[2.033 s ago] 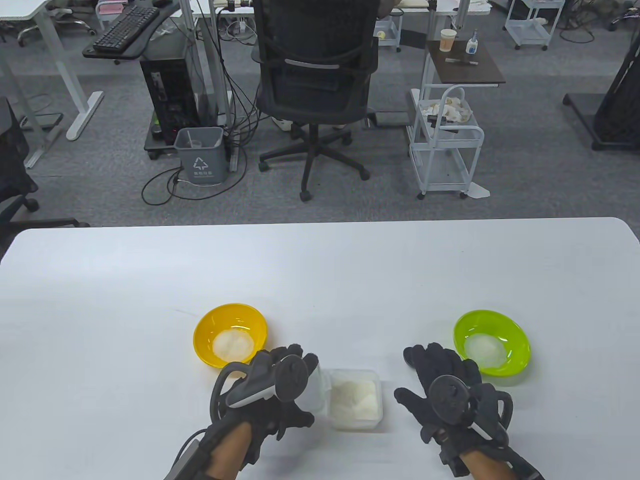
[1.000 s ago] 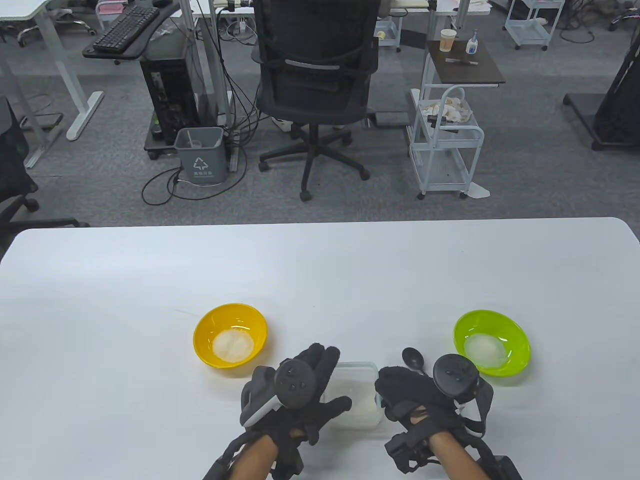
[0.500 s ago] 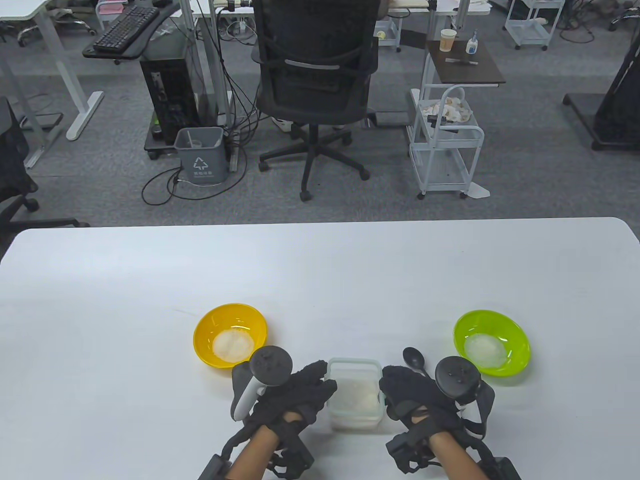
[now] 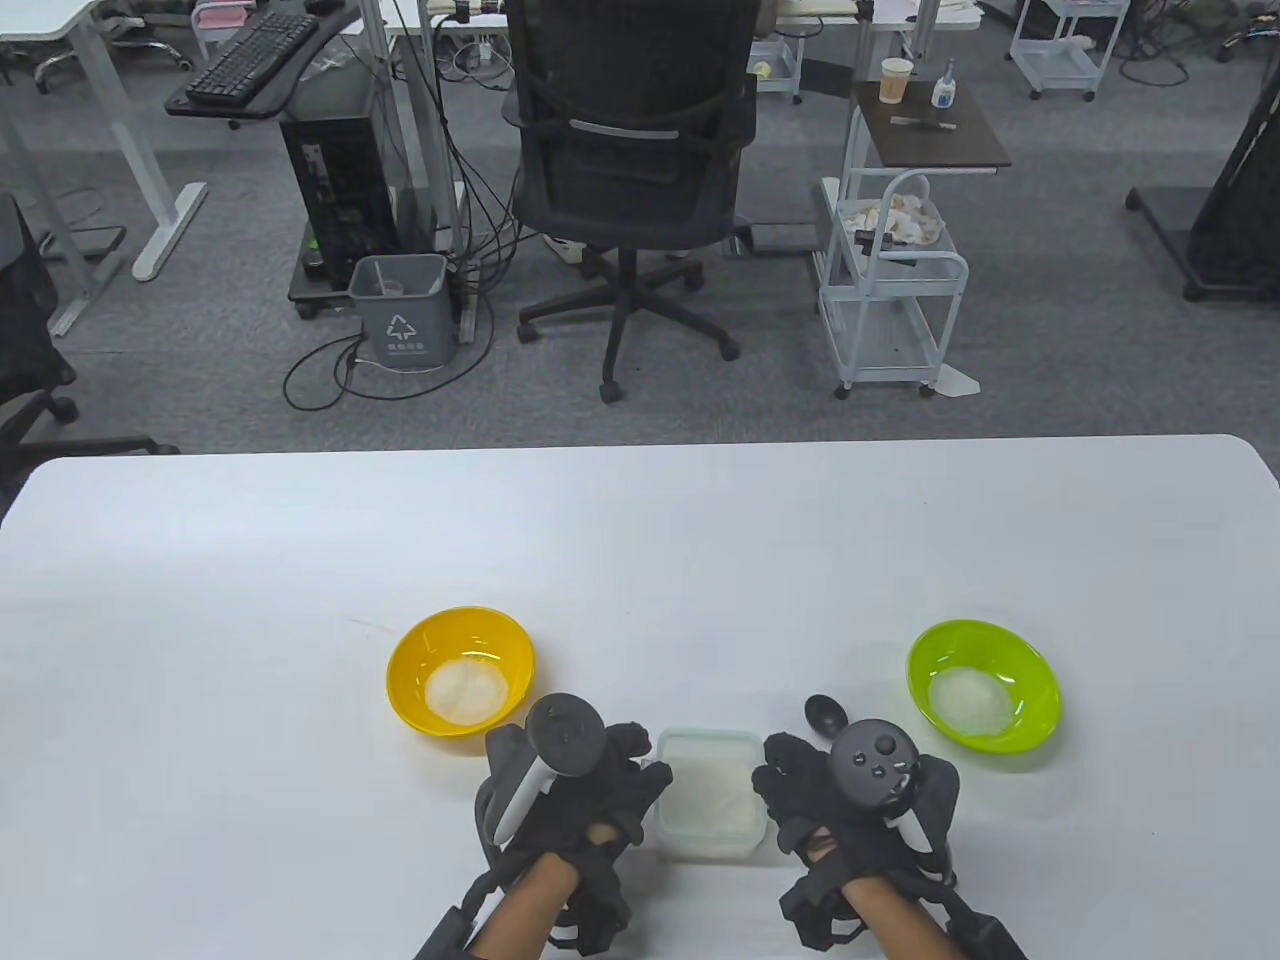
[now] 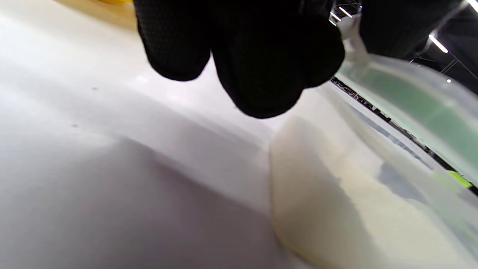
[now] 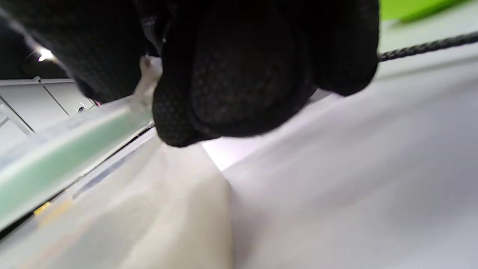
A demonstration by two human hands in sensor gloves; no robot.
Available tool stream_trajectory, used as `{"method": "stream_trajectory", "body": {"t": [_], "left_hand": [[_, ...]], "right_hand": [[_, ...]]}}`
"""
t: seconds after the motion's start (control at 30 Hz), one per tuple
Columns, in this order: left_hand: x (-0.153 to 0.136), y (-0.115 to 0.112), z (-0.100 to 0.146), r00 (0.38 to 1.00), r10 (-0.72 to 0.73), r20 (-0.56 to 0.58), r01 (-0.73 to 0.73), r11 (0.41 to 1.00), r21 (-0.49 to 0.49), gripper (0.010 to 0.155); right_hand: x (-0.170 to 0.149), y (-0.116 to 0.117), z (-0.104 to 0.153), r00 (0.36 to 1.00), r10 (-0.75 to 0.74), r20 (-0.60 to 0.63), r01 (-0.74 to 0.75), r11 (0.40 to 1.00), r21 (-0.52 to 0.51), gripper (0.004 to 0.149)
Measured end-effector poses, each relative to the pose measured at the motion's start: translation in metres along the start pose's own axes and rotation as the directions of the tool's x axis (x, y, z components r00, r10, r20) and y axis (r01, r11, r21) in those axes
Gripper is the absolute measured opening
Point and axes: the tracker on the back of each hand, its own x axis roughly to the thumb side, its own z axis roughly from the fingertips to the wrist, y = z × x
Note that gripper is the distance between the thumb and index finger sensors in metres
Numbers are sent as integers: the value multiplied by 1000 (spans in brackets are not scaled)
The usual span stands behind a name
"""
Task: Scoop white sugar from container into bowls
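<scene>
Both hands are down at the sugar container (image 4: pixel 708 793), the landmark for everything here: the left hand (image 4: pixel 580 790) presses against its left side and the right hand (image 4: pixel 845 800) against its right, fingers curled over the rim where a green-sealed lid (image 5: pixel 414 102) sits on top. From the wrist views the fingertips are on the lid's edge, so I judge they are pressing it closed, though whether it has clicked home I cannot tell. The container stands on the white tabletop (image 4: pixel 640 540), near the person's edge. Left of the container and a little farther back sits the yellow bowl (image 4: pixel 461 670) with a mound of sugar in it; well to the right sits the green bowl (image 4: pixel 983 695), also holding sugar. A black spoon (image 4: pixel 826 713) lies just behind the right hand, between container and green bowl, with nobody holding it. With both bowls filled and the spoon set down, the scooping looks finished and only the closing up remains. Beyond the tabletop, far behind the container, the room has grey carpet, a black office chair (image 4: pixel 630 150), a grey bin (image 4: pixel 401 310) and a white cart (image 4: pixel 893 290).
</scene>
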Motion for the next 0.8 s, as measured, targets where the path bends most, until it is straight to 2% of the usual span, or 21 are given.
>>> {"method": "stream_trajectory", "body": {"t": [0.1, 0.4, 0.47, 0.57, 0.67, 0.73, 0.8], "left_hand": [[-1, -4, 0, 1000, -9, -2, 9, 1000, -19, 66], [2, -6, 3, 999, -43, 3, 43, 999, 5, 62], [6, -7, 6, 997, -80, 9, 79, 996, 33, 59], [15, -7, 13, 973, -228, 26, 222, 965, 140, 57], [23, -10, 18, 922, -386, 35, 368, 901, 232, 56], [26, -12, 19, 906, -420, 41, 400, 885, 240, 57], [26, -16, 17, 919, -392, 43, 378, 905, 194, 57]], "right_hand": [[4, 0, 0, 997, 78, 29, -78, 997, -26, 50], [5, 3, 2, 995, 102, 20, -102, 995, -15, 48], [7, 2, 5, 988, 154, 27, -153, 988, -33, 48], [14, 1, 9, 957, 283, 56, -277, 956, -98, 50], [22, 9, 15, 916, 394, 79, -383, 915, -124, 50], [22, 10, 14, 925, 373, 72, -366, 925, -98, 50], [19, 12, 10, 961, 276, 32, -276, 961, -14, 51]]}}
